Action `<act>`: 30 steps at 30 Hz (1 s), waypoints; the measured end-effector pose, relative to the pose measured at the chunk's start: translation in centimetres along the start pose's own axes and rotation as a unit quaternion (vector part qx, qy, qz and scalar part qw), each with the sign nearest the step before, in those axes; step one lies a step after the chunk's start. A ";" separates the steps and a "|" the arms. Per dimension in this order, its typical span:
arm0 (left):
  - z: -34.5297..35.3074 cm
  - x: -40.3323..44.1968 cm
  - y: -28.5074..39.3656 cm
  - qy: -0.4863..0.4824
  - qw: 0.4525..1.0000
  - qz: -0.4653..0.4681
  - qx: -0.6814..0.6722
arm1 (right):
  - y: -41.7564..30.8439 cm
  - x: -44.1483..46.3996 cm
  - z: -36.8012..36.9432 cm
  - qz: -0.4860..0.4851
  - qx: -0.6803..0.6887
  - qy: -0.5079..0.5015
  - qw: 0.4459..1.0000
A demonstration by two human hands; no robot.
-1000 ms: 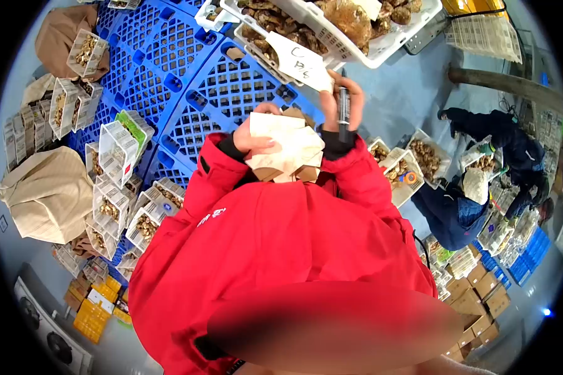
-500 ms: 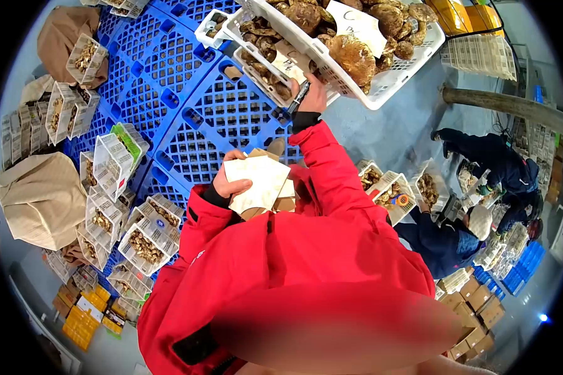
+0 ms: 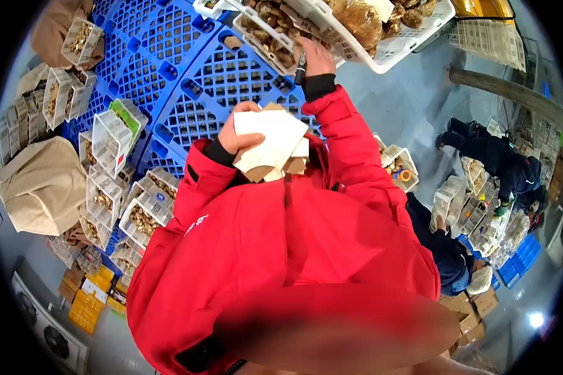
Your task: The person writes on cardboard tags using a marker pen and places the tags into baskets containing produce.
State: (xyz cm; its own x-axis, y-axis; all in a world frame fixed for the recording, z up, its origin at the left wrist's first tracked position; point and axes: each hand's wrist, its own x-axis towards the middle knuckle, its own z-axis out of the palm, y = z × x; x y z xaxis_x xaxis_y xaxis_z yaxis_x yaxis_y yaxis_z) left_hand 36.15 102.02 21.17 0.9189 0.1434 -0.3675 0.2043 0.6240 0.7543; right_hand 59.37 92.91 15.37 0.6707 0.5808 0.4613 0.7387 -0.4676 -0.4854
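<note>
With card stack (image 3: pixel 271 139) tight in L hand (image 3: pixel 236 132), blk marker (image 3: pixel 301 67) firm in R hand (image 3: pixel 318 58), nr mushroom crate (image 3: pixel 266 58).

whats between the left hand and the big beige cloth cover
In the head view, blue latticed plastic pallet nearest the left hand, then white plastic crates, some holding brownish mushrooms, beside the big beige cloth cover.

Blue plastic pallets (image 3: pixel 188 103) are laid on the grey floor (image 3: pixel 388 106). White crates (image 3: pixel 111 145) are stacked along their edge.
</note>
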 end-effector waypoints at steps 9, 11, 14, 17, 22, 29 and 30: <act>2.6 2.9 1.4 -0.058 0.996 0.028 0.068 | -8.0 -6.3 -17.0 0.365 0.505 -0.087 0.777; 3.8 3.0 1.5 -0.059 0.998 0.006 0.021 | -10.8 -7.3 -17.4 0.421 0.479 -0.100 0.764; 3.9 3.6 0.0 -0.071 0.994 0.058 0.067 | -11.4 -8.6 -16.2 0.404 0.448 -0.043 0.797; 4.8 3.9 -0.3 -0.102 0.994 0.014 0.045 | -8.5 -10.1 -16.7 0.356 0.354 -0.002 0.865; 5.4 4.0 -0.6 -0.107 0.993 -0.031 0.036 | -5.3 -10.2 -16.3 0.092 0.044 -0.041 0.994; 5.3 4.0 -1.4 -0.094 0.995 -0.005 0.025 | -7.3 -14.8 -18.8 0.330 0.186 0.029 0.925; 5.3 4.1 -1.5 -0.088 0.995 0.015 0.042 | -7.2 -15.4 -19.5 0.456 0.306 0.051 0.834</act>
State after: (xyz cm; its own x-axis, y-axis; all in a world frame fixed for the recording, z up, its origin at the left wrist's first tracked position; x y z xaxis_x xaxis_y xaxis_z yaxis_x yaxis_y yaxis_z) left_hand 41.39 97.56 21.42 0.9684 0.0209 -0.2484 0.1956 0.5545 0.8089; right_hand 45.02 74.37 26.21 0.9606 0.0949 -0.2611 -0.2326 -0.2391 -0.9427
